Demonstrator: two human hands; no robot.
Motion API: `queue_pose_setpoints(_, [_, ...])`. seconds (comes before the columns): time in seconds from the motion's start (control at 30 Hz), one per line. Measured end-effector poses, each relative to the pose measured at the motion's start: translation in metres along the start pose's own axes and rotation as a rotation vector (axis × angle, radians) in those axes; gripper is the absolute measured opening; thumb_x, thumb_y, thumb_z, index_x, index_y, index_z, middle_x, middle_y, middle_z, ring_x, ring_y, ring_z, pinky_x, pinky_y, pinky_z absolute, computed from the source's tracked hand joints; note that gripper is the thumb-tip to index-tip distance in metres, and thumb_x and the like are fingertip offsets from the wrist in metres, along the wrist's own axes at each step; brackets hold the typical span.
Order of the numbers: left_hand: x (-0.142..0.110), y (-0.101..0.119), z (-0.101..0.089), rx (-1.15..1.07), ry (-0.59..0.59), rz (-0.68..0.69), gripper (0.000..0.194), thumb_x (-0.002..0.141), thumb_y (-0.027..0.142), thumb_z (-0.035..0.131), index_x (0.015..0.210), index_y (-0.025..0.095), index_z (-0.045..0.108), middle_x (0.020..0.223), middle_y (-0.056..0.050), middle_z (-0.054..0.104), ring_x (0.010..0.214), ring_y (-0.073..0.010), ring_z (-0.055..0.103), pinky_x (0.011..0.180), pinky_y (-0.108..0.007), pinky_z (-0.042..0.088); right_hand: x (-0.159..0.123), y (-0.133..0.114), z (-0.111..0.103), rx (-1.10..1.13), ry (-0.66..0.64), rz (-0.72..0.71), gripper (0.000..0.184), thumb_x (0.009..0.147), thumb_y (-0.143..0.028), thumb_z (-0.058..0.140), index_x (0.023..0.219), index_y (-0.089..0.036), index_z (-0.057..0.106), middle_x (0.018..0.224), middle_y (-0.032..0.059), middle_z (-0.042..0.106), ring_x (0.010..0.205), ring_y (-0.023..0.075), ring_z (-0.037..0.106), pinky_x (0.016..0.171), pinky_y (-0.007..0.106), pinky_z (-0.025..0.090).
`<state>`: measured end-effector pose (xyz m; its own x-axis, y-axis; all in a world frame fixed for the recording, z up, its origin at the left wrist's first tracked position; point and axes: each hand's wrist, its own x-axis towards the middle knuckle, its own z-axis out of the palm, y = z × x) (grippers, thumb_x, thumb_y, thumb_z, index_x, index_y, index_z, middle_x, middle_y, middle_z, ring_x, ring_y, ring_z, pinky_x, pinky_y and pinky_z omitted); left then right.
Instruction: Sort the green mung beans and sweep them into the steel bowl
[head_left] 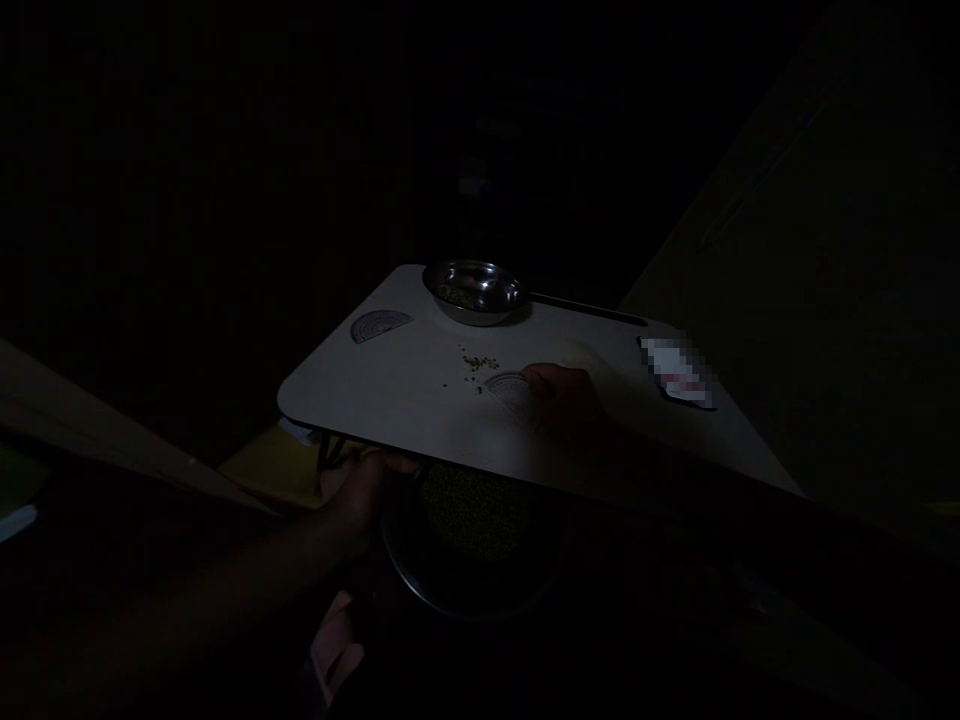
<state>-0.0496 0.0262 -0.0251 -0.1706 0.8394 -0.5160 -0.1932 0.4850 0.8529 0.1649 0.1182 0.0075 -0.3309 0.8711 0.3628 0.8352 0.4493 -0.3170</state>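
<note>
On the pale counter (pixel 390 395), head view, low light: the right hand (pixel 562 400) lies over a half-round plastic protractor (pixel 511 398), its fingers (pixel 534 376) together and touching the protractor's upper right part. Whether they pinch it or only rest on it cannot be told; the hand's lower part fades into shadow. Protractor sits flat, near the counter's middle, partly covered by the hand. Green mung beans (pixel 472 362) lie loose just left of it, a small cluster with a few strays, not touching the fingers.

The left hand (pixel 360 495) is at the counter's near edge, partly under it, with the forearm running in from the lower left. Its fingers are hidden by the edge and the dark, so their spread cannot be told.

Below the counter, just beside the left hand, is a large steel bowl (pixel 480 600) holding a heap of the same beans. At the far edge stands a steel pan (pixel 480 312) with a black handle (pixel 585 305), a few beans inside. A second protractor (pixel 380 325) lies flat at far left. A pixelated packet (pixel 675 370) lies at right.
</note>
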Motion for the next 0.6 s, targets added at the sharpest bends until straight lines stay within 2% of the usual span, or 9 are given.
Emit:
queue_pose_setpoints(0.23, [0.0014, -0.0011, 0.0000, 0.017, -0.031, -0.038, 0.020, 0.046, 0.021, 0.052, 0.063, 0.010, 0.058, 0.057, -0.007, 0.058, 0.060, -0.0233, 0.053, 0.056, -0.037, 0.039, 0.0061, 0.0046, 0.0035, 0.017, -0.019, -0.057, 0.030, 0.075, -0.027, 0.026, 0.073, -0.017, 0.055, 0.070, 0.0019, 0.057, 0.064, 0.0118, 0.049, 0.057, 0.021, 0.032])
queue_pose_setpoints(0.4, [0.0050, -0.0050, -0.0023, 0.020, 0.005, -0.013, 0.025, 0.047, 0.021, 0.052, 0.069, 0.010, 0.058, 0.059, -0.007, 0.058, 0.060, -0.0227, 0.053, 0.056, -0.036, 0.039, 0.0015, 0.0032, -0.0015, 0.057, -0.079, -0.105, 0.032, 0.076, -0.029, 0.025, 0.076, -0.017, 0.055, 0.071, 0.0018, 0.057, 0.064, 0.0114, 0.049, 0.058, 0.021, 0.032])
queue_pose_setpoints(0.5, [0.0049, -0.0050, -0.0021, 0.008, -0.023, -0.013, 0.028, 0.047, 0.021, 0.052, 0.072, 0.010, 0.058, 0.061, -0.006, 0.059, 0.060, -0.0222, 0.053, 0.056, -0.035, 0.039, -0.0027, 0.0030, -0.0042, 0.076, -0.118, -0.109, 0.032, 0.076, -0.030, 0.026, 0.078, -0.017, 0.055, 0.072, 0.0020, 0.057, 0.064, 0.0117, 0.049, 0.058, 0.021, 0.032])
queue_pose_setpoints(0.6, [0.0035, -0.0033, -0.0013, 0.006, -0.031, -0.011, 0.029, 0.047, 0.021, 0.052, 0.074, 0.010, 0.057, 0.060, -0.006, 0.059, 0.061, -0.0220, 0.053, 0.057, -0.035, 0.039, -0.0038, 0.0036, -0.0048, 0.085, -0.094, -0.102, 0.031, 0.076, -0.029, 0.027, 0.078, -0.017, 0.055, 0.071, 0.0020, 0.057, 0.063, 0.0115, 0.049, 0.057, 0.021, 0.032])
